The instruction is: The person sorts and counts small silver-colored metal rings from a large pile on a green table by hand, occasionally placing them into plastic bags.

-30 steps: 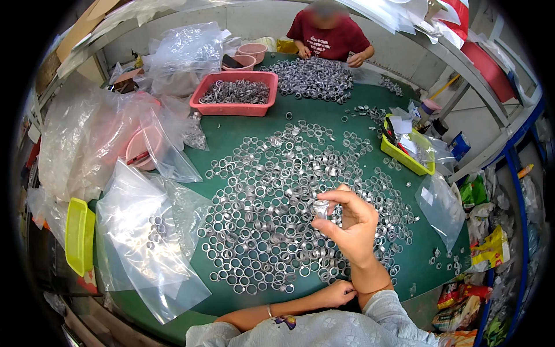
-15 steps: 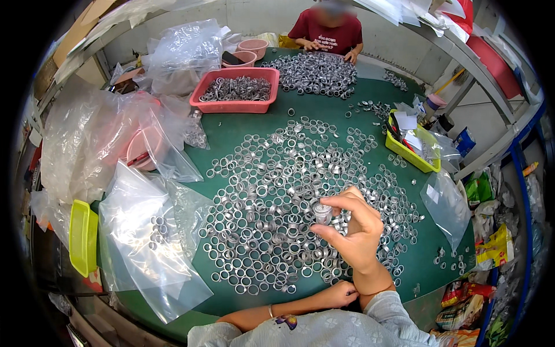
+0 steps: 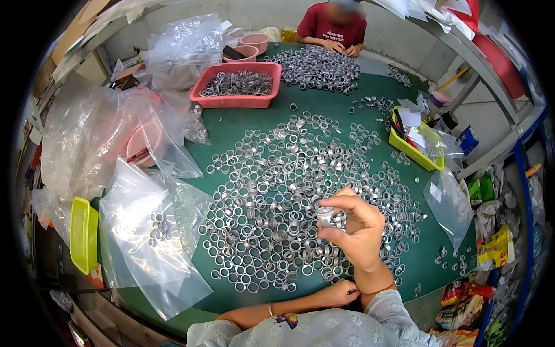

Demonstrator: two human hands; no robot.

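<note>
My right hand [image 3: 361, 228] is raised over the middle of the table, its thumb and forefinger pinching what looks like a short stack of silver metal rings [image 3: 325, 216]. Below and around it spreads a wide layer of loose silver rings [image 3: 254, 246], most lying flat and some on edge. Curled into a loose fist, my left hand [image 3: 341, 293] rests at the table's near edge against my right forearm. Nothing shows in it, though the inside of the fist is hidden.
On the green table [image 3: 231, 124], a pink tray [image 3: 240, 102] holds metal pieces. Clear plastic bags [image 3: 153, 277] lie left, beside a yellow-green basket [image 3: 84, 237]. Another basket [image 3: 416, 151] with tools stands right. Across the table a person [image 3: 332, 26] handles a heap of rings [image 3: 315, 69].
My right hand has shifted very slightly, still pinching the rings. The view has tilted a little, and the person opposite has brought their hands closer together. My left hand has stayed put.
</note>
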